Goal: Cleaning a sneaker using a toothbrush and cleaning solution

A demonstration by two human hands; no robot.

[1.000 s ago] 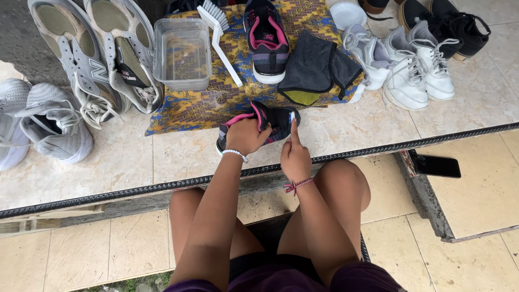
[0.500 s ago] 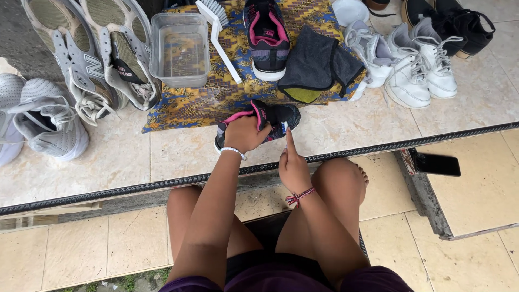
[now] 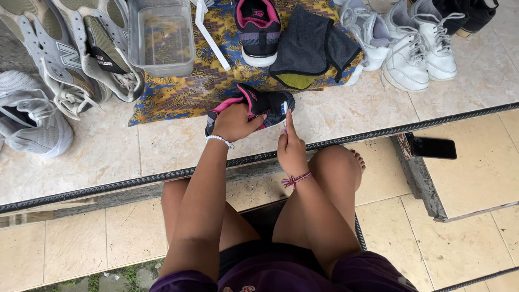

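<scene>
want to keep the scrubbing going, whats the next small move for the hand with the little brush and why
Probably a short stroke along the toe end of the black and pink shoe. The right hand holds a small brush with its tip at that end, and the left hand already grips the shoe on the patterned cloth, so it looks steadied for brushing.

Patterned cloth on tiled floor: container left, folded fabric right, sneaker at near edge.
</scene>
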